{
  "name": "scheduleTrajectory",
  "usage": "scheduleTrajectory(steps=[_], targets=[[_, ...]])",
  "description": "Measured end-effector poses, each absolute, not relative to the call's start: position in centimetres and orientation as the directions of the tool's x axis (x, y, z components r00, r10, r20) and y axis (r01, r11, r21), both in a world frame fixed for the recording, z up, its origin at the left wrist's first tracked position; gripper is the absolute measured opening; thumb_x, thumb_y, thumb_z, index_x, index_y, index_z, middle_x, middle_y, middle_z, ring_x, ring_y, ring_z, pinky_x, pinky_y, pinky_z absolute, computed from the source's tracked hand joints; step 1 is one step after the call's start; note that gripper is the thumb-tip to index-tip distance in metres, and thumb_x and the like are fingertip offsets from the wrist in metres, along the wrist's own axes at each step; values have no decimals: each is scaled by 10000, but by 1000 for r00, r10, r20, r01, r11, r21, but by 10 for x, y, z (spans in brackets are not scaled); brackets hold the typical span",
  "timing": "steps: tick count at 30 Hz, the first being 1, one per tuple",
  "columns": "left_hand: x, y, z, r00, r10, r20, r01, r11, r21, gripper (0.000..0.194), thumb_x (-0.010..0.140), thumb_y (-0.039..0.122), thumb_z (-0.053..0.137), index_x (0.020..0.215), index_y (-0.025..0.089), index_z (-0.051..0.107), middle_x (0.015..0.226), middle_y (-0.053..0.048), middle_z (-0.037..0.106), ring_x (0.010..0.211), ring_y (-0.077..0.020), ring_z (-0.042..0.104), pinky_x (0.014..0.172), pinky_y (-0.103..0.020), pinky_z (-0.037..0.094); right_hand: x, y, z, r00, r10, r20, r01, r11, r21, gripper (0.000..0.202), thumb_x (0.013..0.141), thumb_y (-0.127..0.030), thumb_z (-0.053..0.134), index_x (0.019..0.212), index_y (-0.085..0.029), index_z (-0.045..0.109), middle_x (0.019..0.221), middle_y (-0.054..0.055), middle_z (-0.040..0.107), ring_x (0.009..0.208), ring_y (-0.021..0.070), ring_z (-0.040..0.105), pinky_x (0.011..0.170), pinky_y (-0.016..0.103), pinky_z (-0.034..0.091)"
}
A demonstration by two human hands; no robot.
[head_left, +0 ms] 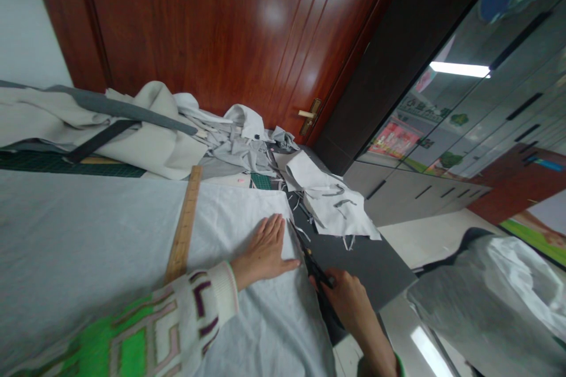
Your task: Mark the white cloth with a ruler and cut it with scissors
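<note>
A large light grey cloth [247, 212] lies spread over the table. My left hand [266, 252] rests flat on it near its right edge, fingers together and stretched out, thumb pointing right. My right hand [344, 300] is closed round the handles of black scissors [316, 265]. The scissors' blades point up and left along the cloth's right edge, just right of my left hand. A thin strip of cloth lies by the blades. Left of my left hand, a wooden ruler [183, 227] lies on the cloth.
White cloth pieces [338, 203] lie on the dark table [375, 268] at the right. Piled fabric [154, 129] and a green cutting mat [106, 169] are along the back. Behind stands a wooden door [198, 29]. A bulky grey bag [486, 300] is at the lower right.
</note>
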State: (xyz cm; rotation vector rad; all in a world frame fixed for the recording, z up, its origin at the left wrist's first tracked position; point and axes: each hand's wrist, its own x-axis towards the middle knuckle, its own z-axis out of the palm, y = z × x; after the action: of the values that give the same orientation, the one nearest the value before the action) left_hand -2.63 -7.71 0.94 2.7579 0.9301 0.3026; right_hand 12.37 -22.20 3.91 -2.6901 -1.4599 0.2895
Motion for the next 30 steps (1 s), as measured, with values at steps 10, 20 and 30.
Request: scheduleTrajectory(steps=[10, 20, 30], targets=[[-27, -78, 10, 780, 613, 125, 570, -779, 261, 991, 864, 685, 455, 1502, -41, 240, 1589, -251, 164, 1498, -326, 95, 1226, -472, 143, 126, -223, 35, 518, 844, -138, 832, -534, -147, 303, 947, -438, 545, 938, -216, 751, 911, 124, 789, 947, 327, 738, 646, 300, 432], [-27, -77, 8, 783, 611, 114, 573, -781, 250, 1007, 865, 690, 450, 1505, -53, 220, 1593, -247, 140, 1501, -329, 85, 1224, -469, 133, 127, -224, 34, 516, 844, -143, 828, -535, -166, 306, 943, -431, 558, 899, -205, 759, 866, 125, 788, 907, 319, 746, 613, 288, 405], [-27, -79, 15, 784, 614, 90, 583, -778, 235, 1018, 865, 685, 467, 1505, -62, 205, 1595, -239, 131, 1501, -329, 84, 1226, -472, 137, 124, -224, 38, 478, 868, -131, 839, -496, -224, 330, 961, -384, 547, 813, -164, 745, 808, 124, 778, 799, 253, 745, 585, 260, 377]])
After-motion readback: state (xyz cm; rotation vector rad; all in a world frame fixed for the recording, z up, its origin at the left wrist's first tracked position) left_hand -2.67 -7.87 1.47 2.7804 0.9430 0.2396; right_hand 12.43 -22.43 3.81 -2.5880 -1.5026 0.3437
